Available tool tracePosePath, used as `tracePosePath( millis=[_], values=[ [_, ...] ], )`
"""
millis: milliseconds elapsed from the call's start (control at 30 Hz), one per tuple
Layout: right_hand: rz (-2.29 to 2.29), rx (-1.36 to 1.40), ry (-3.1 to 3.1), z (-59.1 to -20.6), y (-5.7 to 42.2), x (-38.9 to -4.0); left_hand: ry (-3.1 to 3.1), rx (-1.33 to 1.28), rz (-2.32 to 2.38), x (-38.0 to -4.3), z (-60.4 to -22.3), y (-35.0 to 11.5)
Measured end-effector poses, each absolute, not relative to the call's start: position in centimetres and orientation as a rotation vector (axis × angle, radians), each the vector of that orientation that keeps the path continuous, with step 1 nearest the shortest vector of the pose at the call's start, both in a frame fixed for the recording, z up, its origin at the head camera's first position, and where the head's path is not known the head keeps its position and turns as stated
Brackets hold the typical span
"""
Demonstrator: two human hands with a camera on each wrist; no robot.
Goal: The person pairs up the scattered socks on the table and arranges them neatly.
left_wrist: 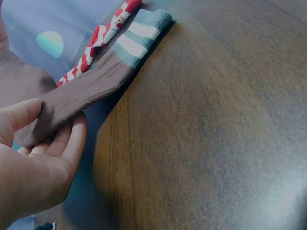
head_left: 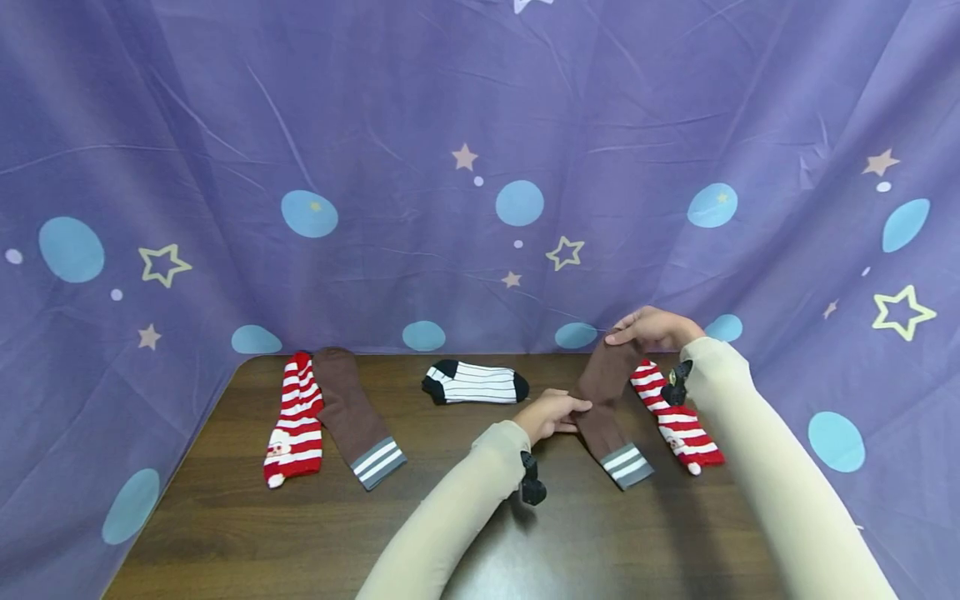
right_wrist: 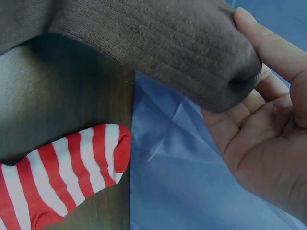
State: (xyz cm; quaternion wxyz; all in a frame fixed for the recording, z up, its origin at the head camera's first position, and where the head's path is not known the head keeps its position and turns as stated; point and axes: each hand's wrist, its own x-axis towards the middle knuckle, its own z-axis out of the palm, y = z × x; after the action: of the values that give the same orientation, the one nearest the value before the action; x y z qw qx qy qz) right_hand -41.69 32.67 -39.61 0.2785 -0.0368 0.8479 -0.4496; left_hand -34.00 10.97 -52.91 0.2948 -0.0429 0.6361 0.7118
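Observation:
A brown sock [head_left: 604,375] with a grey cuff and white stripes is held between both hands at the table's right side. My left hand [head_left: 553,414] pinches it near the heel, thumb above and fingers beneath, as the left wrist view shows. At the toe end, my right hand [head_left: 651,327] pinches the sock's tip, raised by the back edge. In the right wrist view the brown toe [right_wrist: 216,72] bends over the fingers. The striped cuff [left_wrist: 141,36] points toward the table front. Just right of it lies a red-and-white striped sock [head_left: 678,421], partly behind the right wrist's camera.
Another red-and-white striped sock [head_left: 296,417] and a second brown sock [head_left: 352,408] lie side by side at the left. A white sock with black lines, heel and toe [head_left: 480,384] lies at the back middle. A purple curtain [head_left: 420,208] rises behind the wooden table [head_left: 247,533].

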Motion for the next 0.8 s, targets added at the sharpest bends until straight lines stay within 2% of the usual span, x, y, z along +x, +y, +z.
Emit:
tracePosePath(
  millis=[400, 800],
  values=[
    [-1.379, -0.135, 2.286, -37.0, 31.2, -41.6, 1.602, -0.013, 1.960, -34.3, -52.5, 10.1],
    [-1.558, -0.073, 2.253, -36.5, 32.0, -41.7, 1.666, 0.046, 1.894, -35.1, -52.1, 8.3]
  ],
)
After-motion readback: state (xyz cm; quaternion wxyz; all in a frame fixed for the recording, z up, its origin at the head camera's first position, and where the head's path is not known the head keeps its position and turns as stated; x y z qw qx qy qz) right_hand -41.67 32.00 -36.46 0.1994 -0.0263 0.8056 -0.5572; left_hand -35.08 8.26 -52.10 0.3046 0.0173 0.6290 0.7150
